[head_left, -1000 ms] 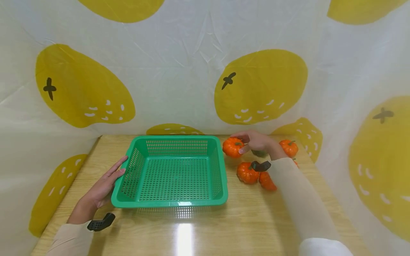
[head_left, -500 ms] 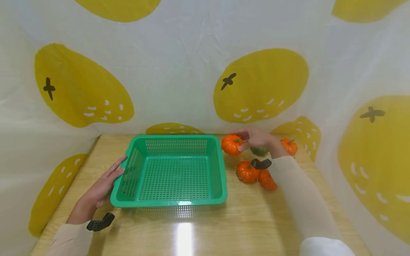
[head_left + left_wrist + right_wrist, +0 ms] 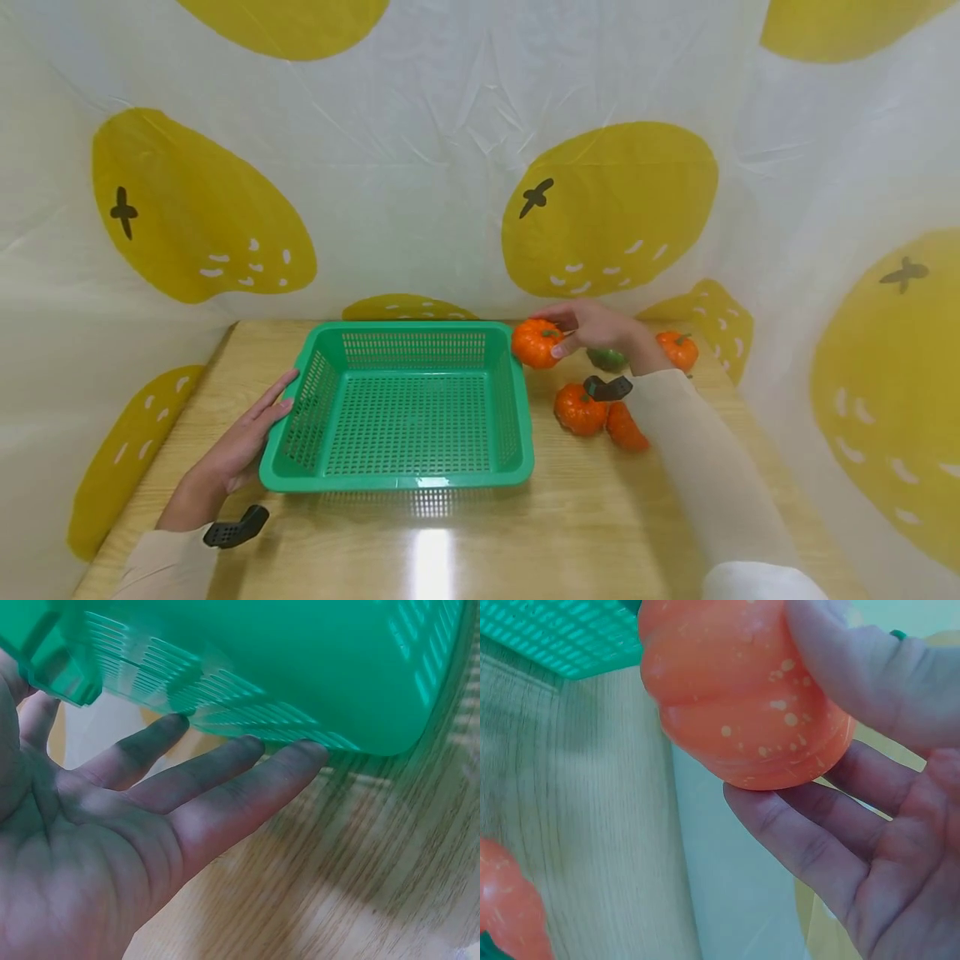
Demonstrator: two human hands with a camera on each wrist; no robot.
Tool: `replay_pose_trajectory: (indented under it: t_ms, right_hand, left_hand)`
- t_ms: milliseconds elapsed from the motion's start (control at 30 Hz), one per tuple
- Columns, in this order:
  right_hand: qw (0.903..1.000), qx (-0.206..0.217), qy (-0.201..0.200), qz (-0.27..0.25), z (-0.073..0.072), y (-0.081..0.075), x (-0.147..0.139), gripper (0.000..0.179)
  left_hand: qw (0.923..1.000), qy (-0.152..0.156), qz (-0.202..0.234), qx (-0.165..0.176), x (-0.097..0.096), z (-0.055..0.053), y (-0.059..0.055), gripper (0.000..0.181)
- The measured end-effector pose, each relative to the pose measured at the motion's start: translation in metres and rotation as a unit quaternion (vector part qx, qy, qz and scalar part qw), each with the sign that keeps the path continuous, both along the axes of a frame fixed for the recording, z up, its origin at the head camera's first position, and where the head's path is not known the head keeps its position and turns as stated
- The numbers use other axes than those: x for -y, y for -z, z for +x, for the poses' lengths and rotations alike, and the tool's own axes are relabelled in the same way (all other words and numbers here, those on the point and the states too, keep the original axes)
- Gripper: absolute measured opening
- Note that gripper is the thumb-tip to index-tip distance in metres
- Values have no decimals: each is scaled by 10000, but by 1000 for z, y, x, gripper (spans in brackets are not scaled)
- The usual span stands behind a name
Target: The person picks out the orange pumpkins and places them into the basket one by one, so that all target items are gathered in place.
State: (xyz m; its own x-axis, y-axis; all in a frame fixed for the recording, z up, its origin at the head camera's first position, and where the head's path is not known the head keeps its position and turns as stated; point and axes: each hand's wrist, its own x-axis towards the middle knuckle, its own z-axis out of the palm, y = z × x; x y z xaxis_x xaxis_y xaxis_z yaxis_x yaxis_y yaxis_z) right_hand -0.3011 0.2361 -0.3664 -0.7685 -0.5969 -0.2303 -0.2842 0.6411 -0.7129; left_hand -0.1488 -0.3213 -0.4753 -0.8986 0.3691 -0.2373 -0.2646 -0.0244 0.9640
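My right hand (image 3: 592, 327) holds a small orange pumpkin (image 3: 537, 343) by its side, raised beside the basket's right back corner. In the right wrist view, the thumb lies on one side of the pumpkin (image 3: 735, 697) and the fingers support the other. A green plastic basket (image 3: 397, 482) stands on the table with nothing inside. At its left side rests my left hand (image 3: 243, 442). The left wrist view has that hand's fingers (image 3: 247, 802) stretched out straight against the outer wall of the basket (image 3: 300, 667); its thumb is mostly hidden.
Right of the basket lie another orange pumpkin (image 3: 580, 410), an orange-red piece (image 3: 626, 427) and a green vegetable (image 3: 607, 359). A further pumpkin (image 3: 677, 351) sits near the back right edge of the wooden table (image 3: 360, 550). A lemon-patterned curtain (image 3: 405, 217) hangs behind.
The right hand has carried the pumpkin slightly left, toward the basket's right rim. More of the green vegetable shows behind it. The left hand and basket stay in place.
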Motion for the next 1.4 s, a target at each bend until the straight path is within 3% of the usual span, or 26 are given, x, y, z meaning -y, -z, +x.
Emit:
replay_pose_trajectory:
  t_ms: [367, 733, 1133, 1400]
  right_hand:
    - [9998, -64, -181, 62, 0, -5, 12, 72]
    - [9985, 68, -500, -211, 4, -9, 27, 70]
    - [9982, -101, -577, -161, 8, -12, 46, 71]
    - [9980, 65, -522, -343, 10, -8, 54, 71]
  left_hand:
    - [10000, 14, 4, -40, 0, 1, 0, 61]
    - [9999, 1, -73, -92, -1, 2, -3, 61]
    - [9999, -11, -130, -71, 3, 5, 1, 60]
    - [9995, -62, -284, -111, -1, 2, 0, 61]
